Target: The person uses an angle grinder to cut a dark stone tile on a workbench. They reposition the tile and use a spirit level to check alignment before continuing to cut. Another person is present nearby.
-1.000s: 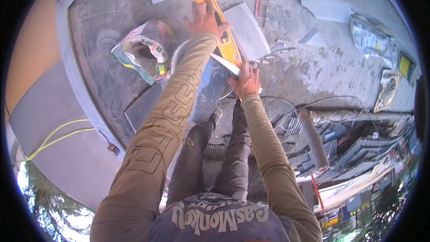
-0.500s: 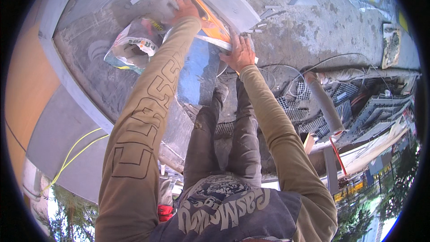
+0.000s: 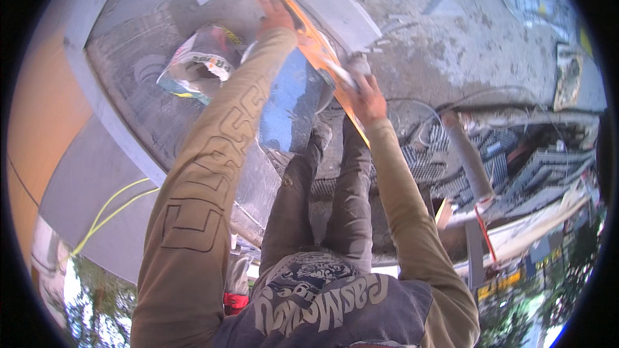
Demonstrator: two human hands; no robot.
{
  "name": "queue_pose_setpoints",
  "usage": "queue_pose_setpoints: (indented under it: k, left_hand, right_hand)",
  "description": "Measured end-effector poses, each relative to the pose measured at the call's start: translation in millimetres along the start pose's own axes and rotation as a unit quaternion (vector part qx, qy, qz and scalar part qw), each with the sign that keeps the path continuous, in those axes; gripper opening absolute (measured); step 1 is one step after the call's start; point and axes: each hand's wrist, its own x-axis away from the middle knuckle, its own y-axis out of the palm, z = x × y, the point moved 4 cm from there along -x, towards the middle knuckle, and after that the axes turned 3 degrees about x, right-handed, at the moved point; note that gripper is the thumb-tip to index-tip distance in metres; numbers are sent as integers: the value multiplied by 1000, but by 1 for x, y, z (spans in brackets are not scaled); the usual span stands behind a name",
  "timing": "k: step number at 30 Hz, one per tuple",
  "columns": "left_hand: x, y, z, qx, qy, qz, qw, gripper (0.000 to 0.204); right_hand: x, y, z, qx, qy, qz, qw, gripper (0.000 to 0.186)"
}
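Both hands are on the orange level [image 3: 303, 32], running upper left to center: left hand [image 3: 274, 9] pressing its upper end, right hand [image 3: 366, 95] gripping the lower end.

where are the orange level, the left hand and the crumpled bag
orange level [image 3: 308, 37], head view, on its middle stretch
left hand [image 3: 274, 14], head view, on the back of the hand
crumpled bag [image 3: 196, 61], head view, on its middle

Both arms in tan sleeves stretch up from the lower edge toward the upper middle of the frame. The left hand [image 3: 274, 13] lies palm-down, fingers flat, near the top. The right hand [image 3: 366, 95] sits lower, fingers curled closed.
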Motion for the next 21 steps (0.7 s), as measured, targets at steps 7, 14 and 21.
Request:
queue_pose_setpoints:
  k: [7,14,21]
  left_hand:
    - [6,-12,11,-70,-94,-51,992,168]
    - [1,-8,9,-15,-72,-57,996,157]
    - [-13,0,2,81,-92,-13,992,151]
  right_hand:
    - [-46,-17,-13,23,50,-25,998,34]
    - [-163,-8,-130,180,-110,-89,973,21]
    - [-189,-17,-168,289,-69,-171,939,30]
